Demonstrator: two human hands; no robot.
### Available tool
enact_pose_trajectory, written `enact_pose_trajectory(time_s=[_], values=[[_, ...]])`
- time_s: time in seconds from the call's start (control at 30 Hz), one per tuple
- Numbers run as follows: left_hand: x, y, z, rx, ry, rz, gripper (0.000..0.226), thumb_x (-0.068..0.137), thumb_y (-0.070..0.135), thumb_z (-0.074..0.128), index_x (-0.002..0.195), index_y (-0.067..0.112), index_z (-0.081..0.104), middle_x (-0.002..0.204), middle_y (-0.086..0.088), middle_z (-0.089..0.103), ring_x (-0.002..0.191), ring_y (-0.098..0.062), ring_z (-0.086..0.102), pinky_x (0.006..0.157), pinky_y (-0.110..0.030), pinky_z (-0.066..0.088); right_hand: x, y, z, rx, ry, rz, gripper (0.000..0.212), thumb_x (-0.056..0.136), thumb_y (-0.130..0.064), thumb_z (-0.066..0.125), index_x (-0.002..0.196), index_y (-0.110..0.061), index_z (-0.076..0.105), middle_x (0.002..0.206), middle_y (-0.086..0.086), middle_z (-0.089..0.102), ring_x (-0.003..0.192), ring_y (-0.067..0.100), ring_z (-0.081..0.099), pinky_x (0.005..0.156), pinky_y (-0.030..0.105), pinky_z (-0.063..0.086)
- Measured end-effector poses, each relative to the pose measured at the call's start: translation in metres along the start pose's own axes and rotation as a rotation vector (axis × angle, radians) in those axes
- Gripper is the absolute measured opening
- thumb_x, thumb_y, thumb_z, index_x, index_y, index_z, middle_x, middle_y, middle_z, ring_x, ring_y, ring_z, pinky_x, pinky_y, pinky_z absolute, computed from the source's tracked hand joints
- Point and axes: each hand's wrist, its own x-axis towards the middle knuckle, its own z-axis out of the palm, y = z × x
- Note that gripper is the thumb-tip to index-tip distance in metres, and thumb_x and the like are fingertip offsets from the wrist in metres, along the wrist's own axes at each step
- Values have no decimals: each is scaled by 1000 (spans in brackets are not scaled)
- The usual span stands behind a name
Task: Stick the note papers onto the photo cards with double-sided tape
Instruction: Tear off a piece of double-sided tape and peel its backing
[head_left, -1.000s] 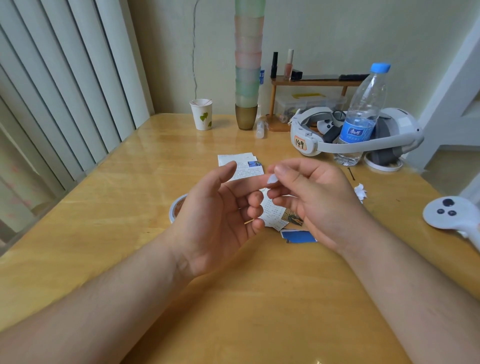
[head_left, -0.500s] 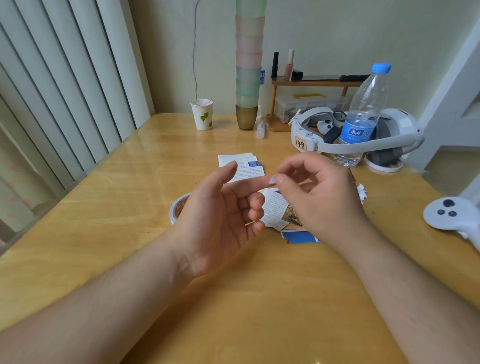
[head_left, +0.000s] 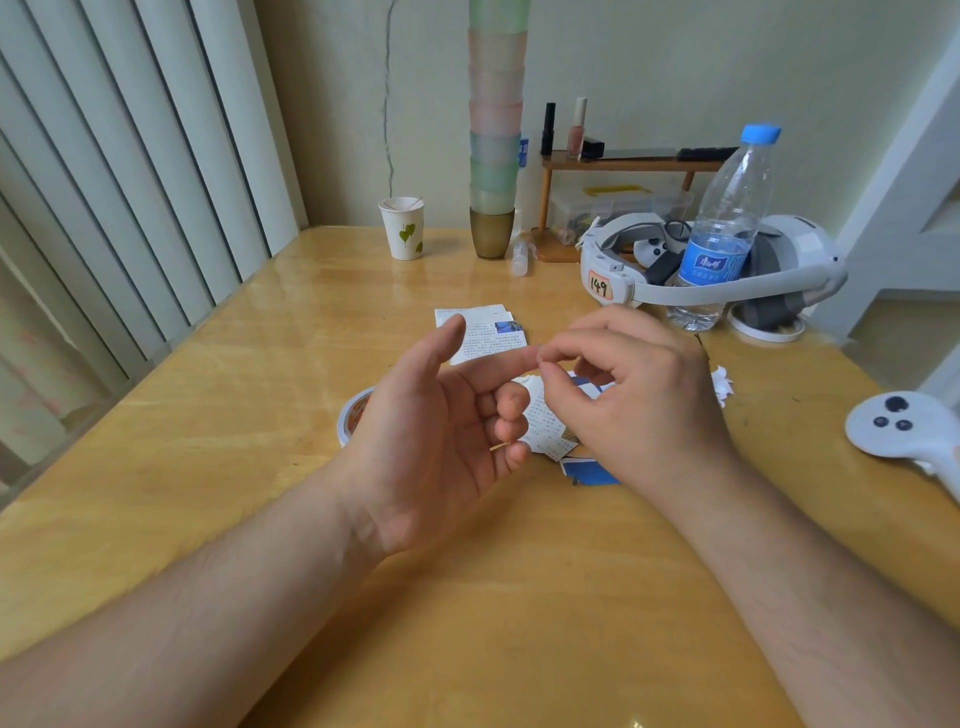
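We judge the right hand (head_left: 639, 395) is picking a tape bit (too small to see) off the left hand (head_left: 441, 431) forefinger; next, press it onto the papers (head_left: 545, 426) on the desk (head_left: 467, 623).

Counting what is sitting on the wooden table (head_left: 260, 441)

Two hands are showing: left hand (head_left: 431, 441), right hand (head_left: 639, 410). One water bottle (head_left: 727, 234), one paper cup (head_left: 402, 228), one cup stack (head_left: 496, 130), one headset (head_left: 711, 270), one controller (head_left: 904, 426), one tape roll (head_left: 350, 415) are standing about; paper piles are numbering perhaps two, far pile (head_left: 483, 332), near pile (head_left: 550, 431).
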Motion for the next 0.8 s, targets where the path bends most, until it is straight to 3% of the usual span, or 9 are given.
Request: enact_pose_trajectory(time_s=[0.13, 0.4, 0.63, 0.8], values=[[0, -1, 0, 20, -14, 5, 69, 97, 59, 43, 130, 6, 72, 78, -2, 49, 68, -15, 44, 71, -32, 42, 0, 0, 0, -12, 18, 5, 4, 84, -11, 76, 82, -15, 77, 84, -5, 70, 67, 13, 58, 60, 32, 51], [1, -4, 0, 64, -60, 20, 71, 92, 60, 47, 134, 8, 70, 80, -3, 52, 71, -16, 46, 73, -34, 41, 0, -2, 1, -37, 8, 31, 5, 82, -11, 73, 81, -15, 76, 83, -4, 69, 67, 10, 56, 63, 19, 47], [2, -7, -3, 168, -90, 50, 68, 96, 61, 46, 142, 15, 65, 81, -2, 53, 70, -16, 44, 72, -33, 38, 0, 0, 2, -62, -22, 20, 7, 86, -11, 68, 82, -14, 73, 84, -2, 67, 70, 18, 59, 60, 37, 53], [3, -9, -5, 214, -56, 83, 63, 95, 59, 44, 136, 19, 70, 78, -1, 51, 68, -15, 42, 71, -33, 36, 1, -1, 3, -39, -56, 35, 8, 89, -13, 62, 84, -13, 69, 84, -2, 62, 71, 19, 58, 61, 41, 52]])
